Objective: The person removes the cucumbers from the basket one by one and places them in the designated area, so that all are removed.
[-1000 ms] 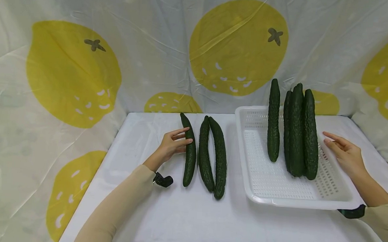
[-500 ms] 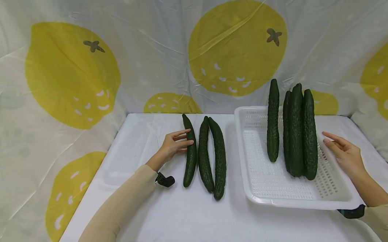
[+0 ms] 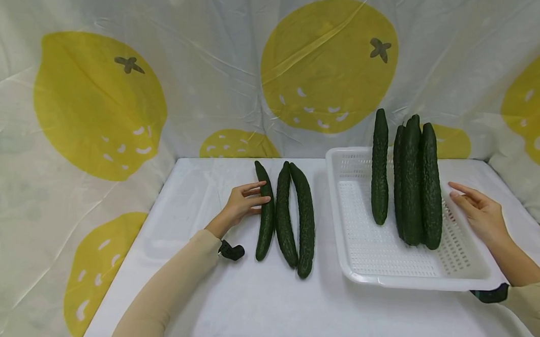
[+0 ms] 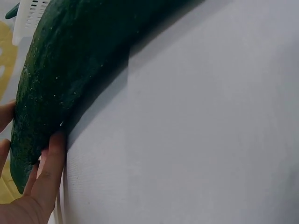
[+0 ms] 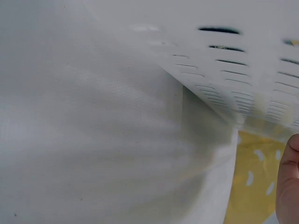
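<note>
Big lemon-print sheet (image 3: 211, 58) behind everything, then a white counter (image 3: 317, 313) in front of me. On that, a white basket (image 3: 417, 283) with at least four cucumbers (image 3: 410, 196) in it, tips poking past the far rim. Three more lie left of it; the left hand (image 3: 242, 201) grips the leftmost cucumber (image 3: 266, 229), fingers on both sides. Right hand (image 3: 480, 216) is at the basket's right rim, fingers loose, can't tell if touching.

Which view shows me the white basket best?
The head view: it takes in the white basket from above, with cucumbers covering part of it. The right wrist view gives only a stretch of slotted wall; the left wrist view, just a sliver at top left.
</note>
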The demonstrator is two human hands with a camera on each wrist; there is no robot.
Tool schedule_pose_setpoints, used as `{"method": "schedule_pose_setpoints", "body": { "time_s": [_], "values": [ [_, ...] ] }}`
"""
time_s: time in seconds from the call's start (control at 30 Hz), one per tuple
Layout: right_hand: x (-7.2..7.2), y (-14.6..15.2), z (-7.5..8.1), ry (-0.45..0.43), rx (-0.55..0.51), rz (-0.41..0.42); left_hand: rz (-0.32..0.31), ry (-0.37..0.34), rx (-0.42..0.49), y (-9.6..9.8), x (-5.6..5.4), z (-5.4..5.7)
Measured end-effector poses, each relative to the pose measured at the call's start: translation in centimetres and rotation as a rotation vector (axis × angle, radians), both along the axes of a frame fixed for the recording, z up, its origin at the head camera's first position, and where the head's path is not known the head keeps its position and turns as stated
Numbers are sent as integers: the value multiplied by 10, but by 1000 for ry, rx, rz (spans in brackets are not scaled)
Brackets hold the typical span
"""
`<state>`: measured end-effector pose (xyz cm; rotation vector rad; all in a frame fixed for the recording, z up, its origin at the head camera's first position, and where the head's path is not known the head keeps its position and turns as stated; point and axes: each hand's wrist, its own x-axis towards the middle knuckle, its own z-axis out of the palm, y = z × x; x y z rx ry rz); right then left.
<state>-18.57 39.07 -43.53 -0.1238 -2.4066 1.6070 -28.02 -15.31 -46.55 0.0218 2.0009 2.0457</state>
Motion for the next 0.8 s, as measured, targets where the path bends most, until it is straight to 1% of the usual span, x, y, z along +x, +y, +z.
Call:
{"method": "schedule_pose_setpoints", "body": {
  "time_s": [0.27,0.4,0.63,0.8],
  "values": [
    [0,0,0,25,-10,2,11,-3,-21,2,1,1],
    [0,0,0,20,-11,2,28,-11,-35,4,0,2],
    [1,-1,2,-10,4,-6,60,-17,-93,8,1,5],
    [1,-1,1,7,-11,3,76,1,-160,11,3,4]
  ]
}}
